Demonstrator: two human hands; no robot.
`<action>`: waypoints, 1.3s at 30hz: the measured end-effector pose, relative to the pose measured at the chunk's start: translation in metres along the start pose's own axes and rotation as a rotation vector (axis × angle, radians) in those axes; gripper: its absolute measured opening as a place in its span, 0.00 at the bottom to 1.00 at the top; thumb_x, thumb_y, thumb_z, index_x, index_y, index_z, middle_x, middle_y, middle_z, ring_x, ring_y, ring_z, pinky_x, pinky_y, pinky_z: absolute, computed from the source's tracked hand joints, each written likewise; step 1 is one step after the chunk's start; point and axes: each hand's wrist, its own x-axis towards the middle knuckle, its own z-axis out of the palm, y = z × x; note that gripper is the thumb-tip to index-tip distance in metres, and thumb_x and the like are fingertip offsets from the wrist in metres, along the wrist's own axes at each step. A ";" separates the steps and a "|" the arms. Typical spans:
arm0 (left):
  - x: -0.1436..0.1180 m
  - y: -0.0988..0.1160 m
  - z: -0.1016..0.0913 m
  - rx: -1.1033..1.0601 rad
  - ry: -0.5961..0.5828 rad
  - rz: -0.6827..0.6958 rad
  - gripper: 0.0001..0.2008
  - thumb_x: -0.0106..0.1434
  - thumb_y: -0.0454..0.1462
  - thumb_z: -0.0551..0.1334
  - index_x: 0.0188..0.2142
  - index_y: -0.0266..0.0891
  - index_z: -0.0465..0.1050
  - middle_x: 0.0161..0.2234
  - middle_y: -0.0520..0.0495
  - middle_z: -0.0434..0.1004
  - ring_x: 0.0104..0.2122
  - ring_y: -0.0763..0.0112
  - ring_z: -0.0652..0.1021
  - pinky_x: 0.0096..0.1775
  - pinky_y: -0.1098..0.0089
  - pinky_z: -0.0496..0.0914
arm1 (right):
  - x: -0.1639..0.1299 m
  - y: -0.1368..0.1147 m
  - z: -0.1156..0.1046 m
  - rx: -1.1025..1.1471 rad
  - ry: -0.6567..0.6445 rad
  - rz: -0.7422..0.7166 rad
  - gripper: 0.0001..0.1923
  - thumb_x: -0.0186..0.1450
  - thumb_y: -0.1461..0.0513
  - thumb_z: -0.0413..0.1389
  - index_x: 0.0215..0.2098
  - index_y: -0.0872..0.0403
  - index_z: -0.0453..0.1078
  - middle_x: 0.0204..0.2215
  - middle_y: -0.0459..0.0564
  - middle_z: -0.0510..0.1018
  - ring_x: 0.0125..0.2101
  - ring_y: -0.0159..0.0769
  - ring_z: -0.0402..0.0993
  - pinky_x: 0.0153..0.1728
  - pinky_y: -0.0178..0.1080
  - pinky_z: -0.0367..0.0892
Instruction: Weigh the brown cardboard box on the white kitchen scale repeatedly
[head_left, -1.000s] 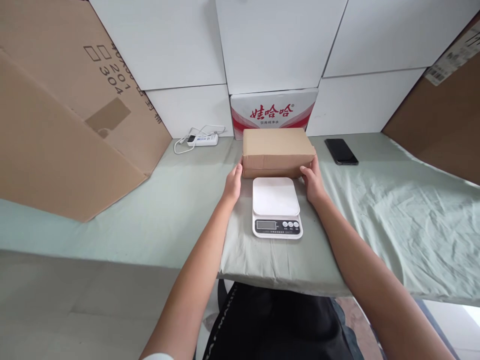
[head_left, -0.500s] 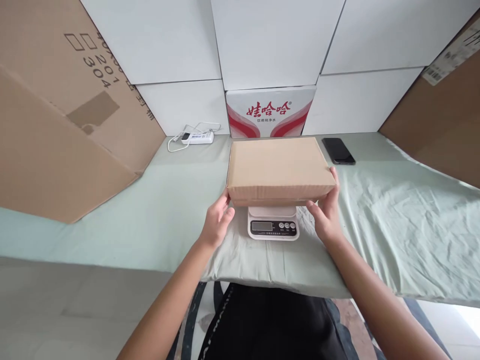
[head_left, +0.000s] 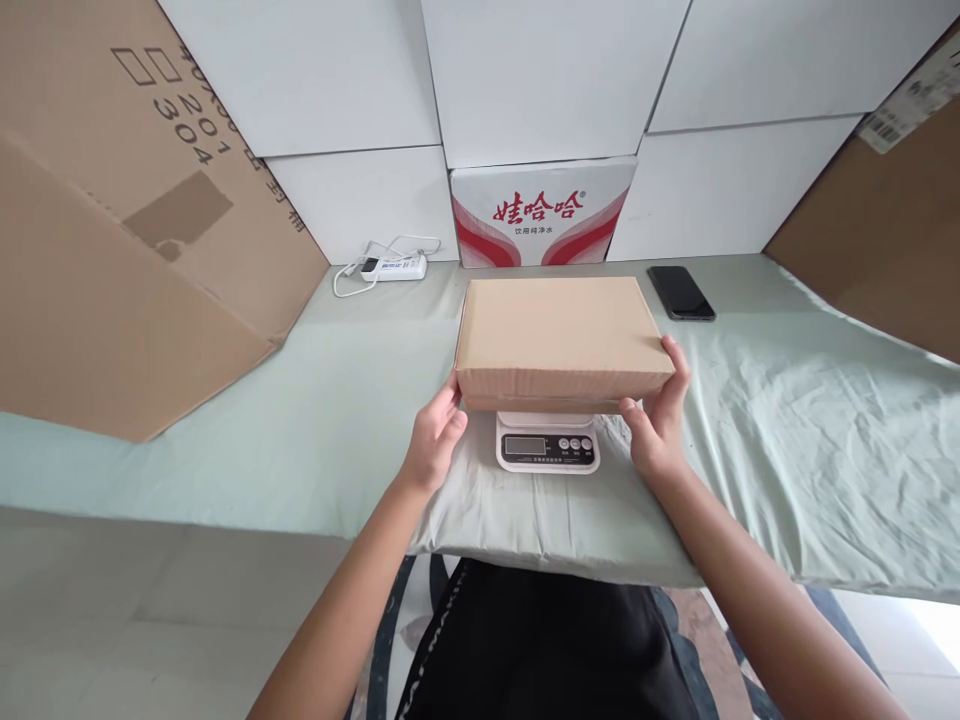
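A flat brown cardboard box (head_left: 559,335) lies over a small white kitchen scale (head_left: 546,447) on the green cloth-covered table (head_left: 315,420). Only the scale's front panel with its display and buttons shows beneath the box. My left hand (head_left: 433,440) grips the box's front left corner. My right hand (head_left: 656,420) holds the front right corner, thumb on the front face and fingers up the side.
A red-and-white printed carton (head_left: 541,212) stands against the white wall behind the box. A black phone (head_left: 680,292) lies at the back right, a white power strip with cord (head_left: 390,266) at the back left. Large brown cardboard sheets (head_left: 127,220) lean at both sides.
The box was behind the scale a second ago; both hands lifted it toward me and set it over the scale's platform. Since half a second ago it has barely shifted.
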 end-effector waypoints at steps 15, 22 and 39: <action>-0.006 0.000 0.002 -0.001 0.028 -0.032 0.43 0.75 0.62 0.63 0.78 0.40 0.67 0.78 0.33 0.71 0.81 0.40 0.67 0.80 0.45 0.64 | -0.002 0.005 -0.004 0.005 -0.027 -0.027 0.52 0.69 0.33 0.61 0.82 0.38 0.48 0.76 0.60 0.60 0.75 0.67 0.61 0.72 0.75 0.65; -0.006 -0.003 0.001 0.001 0.057 -0.049 0.44 0.73 0.63 0.63 0.77 0.39 0.69 0.79 0.33 0.69 0.81 0.39 0.67 0.81 0.45 0.63 | 0.000 0.002 -0.005 0.022 -0.044 -0.070 0.49 0.71 0.38 0.62 0.82 0.38 0.48 0.74 0.60 0.62 0.71 0.64 0.66 0.68 0.69 0.70; -0.006 -0.007 0.000 -0.001 0.057 -0.045 0.43 0.75 0.64 0.60 0.79 0.42 0.66 0.82 0.36 0.63 0.83 0.42 0.62 0.82 0.46 0.61 | 0.000 -0.001 -0.006 0.019 0.045 -0.020 0.45 0.72 0.36 0.57 0.82 0.36 0.53 0.74 0.58 0.65 0.75 0.66 0.62 0.72 0.74 0.65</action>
